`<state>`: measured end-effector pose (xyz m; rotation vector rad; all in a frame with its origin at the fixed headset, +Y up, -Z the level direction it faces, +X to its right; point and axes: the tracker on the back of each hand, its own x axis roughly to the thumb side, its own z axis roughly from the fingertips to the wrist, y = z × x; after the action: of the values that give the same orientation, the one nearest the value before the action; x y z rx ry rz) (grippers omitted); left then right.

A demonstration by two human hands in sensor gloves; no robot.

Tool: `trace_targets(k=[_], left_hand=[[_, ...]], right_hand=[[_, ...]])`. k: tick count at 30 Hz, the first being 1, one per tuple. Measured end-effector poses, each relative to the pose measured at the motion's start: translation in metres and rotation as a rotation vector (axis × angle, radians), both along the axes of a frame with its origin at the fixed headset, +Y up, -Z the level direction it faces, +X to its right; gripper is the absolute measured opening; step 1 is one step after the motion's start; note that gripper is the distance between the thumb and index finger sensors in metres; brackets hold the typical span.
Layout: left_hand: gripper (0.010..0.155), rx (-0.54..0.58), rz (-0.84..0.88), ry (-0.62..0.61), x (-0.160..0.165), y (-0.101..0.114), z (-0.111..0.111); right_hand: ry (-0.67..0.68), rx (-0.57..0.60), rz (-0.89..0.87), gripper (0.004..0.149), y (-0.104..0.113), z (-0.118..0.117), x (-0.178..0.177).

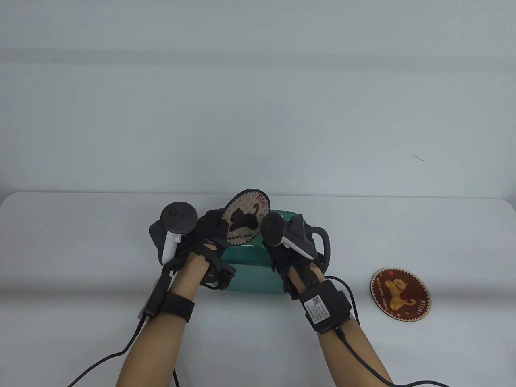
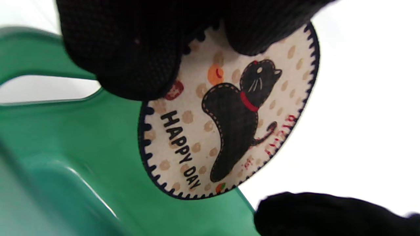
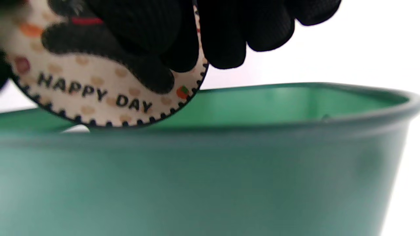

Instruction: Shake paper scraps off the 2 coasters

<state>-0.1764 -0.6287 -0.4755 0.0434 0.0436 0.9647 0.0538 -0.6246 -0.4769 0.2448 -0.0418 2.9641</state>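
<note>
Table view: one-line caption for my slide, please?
Both gloved hands, left and right, hold a cat coaster tilted over a green bin; another coaster lies aside.

You've got the cream cat coaster (image 1: 246, 217) up there: tan dots, a black cat with a red collar, black "HAPPY DAY" lettering, dark scalloped edge. Under it, the bin (image 1: 254, 269) is plain teal-green. The other coaster (image 1: 401, 294) is dark red with a yellowish animal and a pale rim. Your gloves are black.
</note>
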Motion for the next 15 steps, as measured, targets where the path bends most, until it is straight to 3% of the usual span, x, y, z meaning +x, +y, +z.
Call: trace_targets(k=[9,15], left_hand=[[0.042,0.057,0.154,0.034,-0.026,-0.002,0.008],[0.042,0.190,0.318,0.157,-0.087,0.005,0.043]], right_hand=[[0.008,0.005,-0.118,0.057,-0.001,0.012,0.025],[-0.038,0.110,-0.337,0.061,-0.009,0.052,0.084]])
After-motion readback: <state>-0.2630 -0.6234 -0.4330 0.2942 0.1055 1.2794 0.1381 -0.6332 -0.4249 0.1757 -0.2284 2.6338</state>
